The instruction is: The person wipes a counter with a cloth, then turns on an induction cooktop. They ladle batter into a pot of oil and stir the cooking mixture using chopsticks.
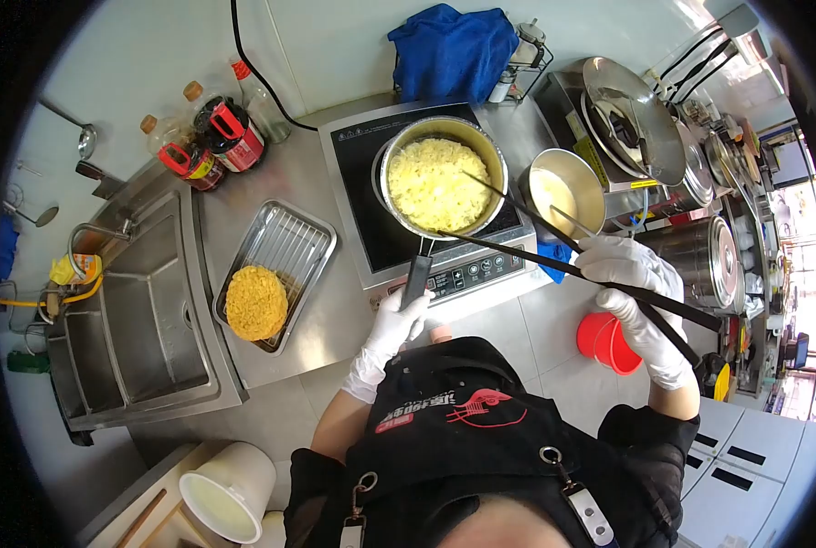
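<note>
My gloved left hand (392, 327) is closed around the black pot handle (415, 279). The metal pot (499, 167) stands on an induction cooker (353, 183), filled with pale yellow, crumbly or noodle-like, bubbling food (437, 183). In my gloved right hand (629, 283) is a pair of long dark chopsticks (518, 253). The tips are apart: one reaches over the food, the other lies by the pot's near rim. Left of the cooker, a round golden fried cake (256, 303) rests on the wire rack of a metal tray (324, 265).
A smaller pot (593, 190) with pale liquid and a utensil stands right of the cooker. Sauce bottles (230, 137) are at back left, beside the sink (152, 320). A wok (655, 137) sits at back right. A red bucket (609, 344) is on the floor.
</note>
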Demonstrator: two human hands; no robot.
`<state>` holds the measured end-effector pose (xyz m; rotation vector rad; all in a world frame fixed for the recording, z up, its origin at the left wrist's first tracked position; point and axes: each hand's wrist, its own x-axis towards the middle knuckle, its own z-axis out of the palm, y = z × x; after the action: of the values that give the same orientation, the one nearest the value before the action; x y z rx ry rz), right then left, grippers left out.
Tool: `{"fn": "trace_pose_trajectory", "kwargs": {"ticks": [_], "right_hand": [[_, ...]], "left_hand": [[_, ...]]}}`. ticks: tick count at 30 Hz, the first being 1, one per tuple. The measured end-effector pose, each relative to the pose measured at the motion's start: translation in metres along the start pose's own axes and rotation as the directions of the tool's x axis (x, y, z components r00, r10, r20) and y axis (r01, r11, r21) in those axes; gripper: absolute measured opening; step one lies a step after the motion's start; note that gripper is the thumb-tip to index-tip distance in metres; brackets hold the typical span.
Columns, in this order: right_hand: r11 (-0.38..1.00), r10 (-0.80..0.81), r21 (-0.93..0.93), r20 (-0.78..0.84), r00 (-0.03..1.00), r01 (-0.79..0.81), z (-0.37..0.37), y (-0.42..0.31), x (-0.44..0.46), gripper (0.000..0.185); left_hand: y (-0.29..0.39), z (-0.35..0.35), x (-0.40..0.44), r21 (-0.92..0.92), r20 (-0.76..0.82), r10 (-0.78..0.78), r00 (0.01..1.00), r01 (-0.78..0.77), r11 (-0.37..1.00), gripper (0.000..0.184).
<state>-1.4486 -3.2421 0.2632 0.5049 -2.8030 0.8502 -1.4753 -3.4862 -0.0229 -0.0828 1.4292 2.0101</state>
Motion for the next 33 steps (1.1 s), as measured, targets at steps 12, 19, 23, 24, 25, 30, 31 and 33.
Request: {"fn": "trace_pose_trajectory", "kwargs": {"ticks": [12, 19, 23, 24, 25, 30, 31, 33], "right_hand": [[0.853, -0.403, -0.337, 0.060, 0.913, 0.399, 0.116, 0.027, -0.036, 0.039], [0.807, -0.453, -0.397, 0.057, 0.890, 0.436, 0.156, 0.067, -0.036, 0.035], [0.805, -0.452, -0.351, 0.160, 0.878, 0.478, 0.146, 0.072, -0.021, 0.039], [0.881, -0.397, -0.245, 0.082, 0.914, 0.405, 0.137, 0.067, -0.017, 0.038], [0.935, -0.331, -0.129, 0.012, 0.944, 0.330, 0.132, 0.065, -0.015, 0.039], [0.739, 0.455, 0.669, -0.403, 0.794, -0.083, 0.107, 0.063, 0.001, 0.018], [0.507, 0.672, 0.850, -0.287, 0.682, -0.142, 0.097, 0.060, 0.009, 0.019], [0.380, 0.745, 0.917, -0.223, 0.629, -0.124, 0.096, 0.101, 0.008, 0.028]], "left_hand": [[-0.001, -0.003, 0.000, -0.032, 0.026, -0.005, 1.000, 0.006, 0.999, 0.018], [0.018, 0.005, -0.003, 0.003, 0.000, -0.030, 1.000, 0.030, 1.000, 0.017], [0.020, 0.005, -0.003, -0.007, -0.014, -0.044, 0.999, 0.044, 0.999, 0.015], [0.021, 0.006, -0.003, -0.017, -0.006, -0.045, 0.999, 0.044, 0.999, 0.014], [0.022, 0.007, -0.003, -0.027, 0.001, -0.045, 0.999, 0.045, 0.999, 0.013], [0.023, 0.006, -0.003, 0.023, 0.005, -0.026, 1.000, 0.026, 0.999, 0.016], [0.023, 0.007, -0.003, 0.024, -0.003, -0.027, 1.000, 0.027, 0.999, 0.017], [0.027, 0.009, -0.004, 0.022, -0.005, -0.027, 1.000, 0.027, 0.999, 0.018]]}}
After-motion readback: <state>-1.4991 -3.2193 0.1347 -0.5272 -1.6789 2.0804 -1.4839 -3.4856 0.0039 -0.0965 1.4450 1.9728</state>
